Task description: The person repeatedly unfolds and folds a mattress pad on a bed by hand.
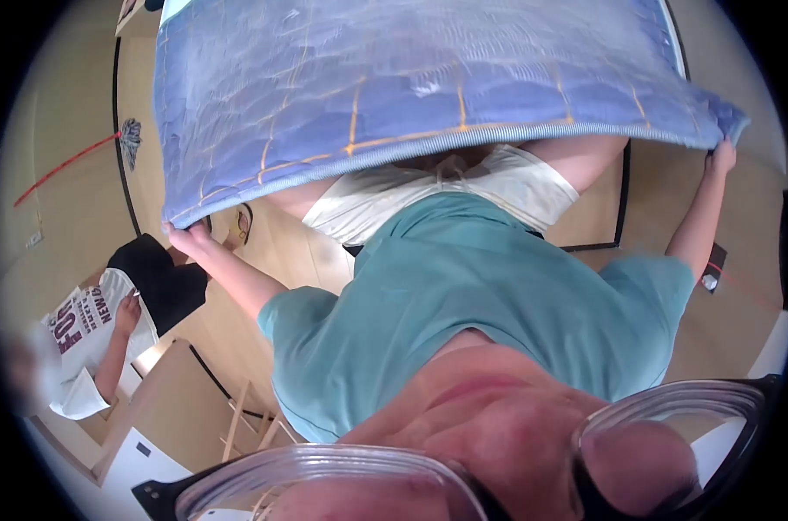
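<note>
A blue quilt (394, 78) with an orange grid of stitching and a striped bound edge spreads across the top of the head view, over my thighs. My left hand (189, 238) is closed on its near left corner. At the near right corner, my right hand (721, 157) grips the edge, and the fabric bunches above the fingers. Both arms are stretched wide, so the near edge hangs between the hands, slanting lower on the left. The quilt's far end runs out of view.
Another person in a white printed T-shirt (85, 321) and black shorts (159, 282) is at the left. A mop (131, 143) with a red handle lies beyond. Pale wood flooring (294, 260) shows beneath me. A wooden frame (237, 421) stands at the lower left.
</note>
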Tool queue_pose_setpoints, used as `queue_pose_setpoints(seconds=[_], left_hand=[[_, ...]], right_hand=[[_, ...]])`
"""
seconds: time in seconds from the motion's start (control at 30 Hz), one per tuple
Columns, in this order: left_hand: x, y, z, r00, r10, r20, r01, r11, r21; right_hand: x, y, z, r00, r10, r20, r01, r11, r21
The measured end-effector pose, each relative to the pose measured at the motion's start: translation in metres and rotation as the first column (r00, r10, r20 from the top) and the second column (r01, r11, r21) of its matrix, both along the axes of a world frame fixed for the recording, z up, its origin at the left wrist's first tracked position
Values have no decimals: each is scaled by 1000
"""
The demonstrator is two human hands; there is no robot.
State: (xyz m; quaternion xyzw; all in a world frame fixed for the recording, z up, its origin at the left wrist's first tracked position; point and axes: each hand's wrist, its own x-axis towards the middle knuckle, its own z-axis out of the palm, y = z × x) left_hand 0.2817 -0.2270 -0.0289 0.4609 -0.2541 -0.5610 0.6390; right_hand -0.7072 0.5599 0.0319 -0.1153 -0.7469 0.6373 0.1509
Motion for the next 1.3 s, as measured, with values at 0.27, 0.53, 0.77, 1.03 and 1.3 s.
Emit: queue_pose_setpoints(seconds=[0.27,0.53,0.77,1.03,1.3], left_hand=[[-41,-4,39,978,-22,208,-15,984,176],[-153,-160,18,932,-92,352,-7,963,271],[-339,-404,-2,864,-168,474,122,984,126],[-490,-281,-67,-145,-25,989,383,920,80],[-389,-149,-137,-395,226,890,597,800,62]], right_hand=[[-16,38,-82,971,-90,221,115,988,-101],[-129,-21,-148,947,-267,176,165,879,448],[-267,-206,-91,946,-266,184,142,852,504],[-182,-376,-115,989,-141,-54,92,284,955],[102,-552,-194,683,724,-99,-158,278,947]])
